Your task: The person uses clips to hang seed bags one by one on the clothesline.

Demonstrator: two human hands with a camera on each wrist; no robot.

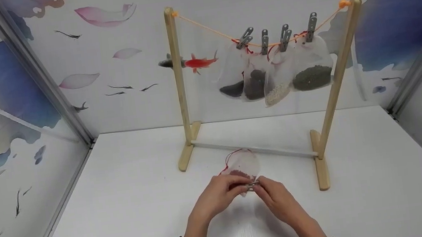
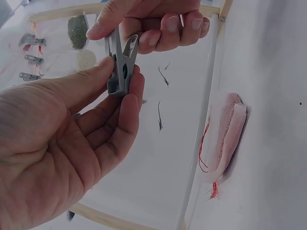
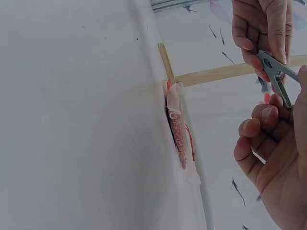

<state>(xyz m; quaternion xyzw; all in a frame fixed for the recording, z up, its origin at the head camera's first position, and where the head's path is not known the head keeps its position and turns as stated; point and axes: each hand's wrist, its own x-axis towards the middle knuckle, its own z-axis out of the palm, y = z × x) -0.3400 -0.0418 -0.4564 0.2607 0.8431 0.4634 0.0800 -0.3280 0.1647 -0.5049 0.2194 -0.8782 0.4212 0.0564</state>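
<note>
A grey clothespin is held up between both hands. My left hand pinches one end of it between thumb and fingers. At its other end, the thumb and a finger of my right hand pinch the two spread arms, as the right wrist view shows. On the white table beyond the hands lies a small white mesh bag with reddish contents and a red drawstring. The hands partly cover that bag in the head view, and neither wrist view shows them touching it.
A wooden stand with an orange cord rises behind the hands. Several filled mesh bags hang from the cord by grey clothespins. A pale bar joins the stand's feet. Printed panels enclose the table.
</note>
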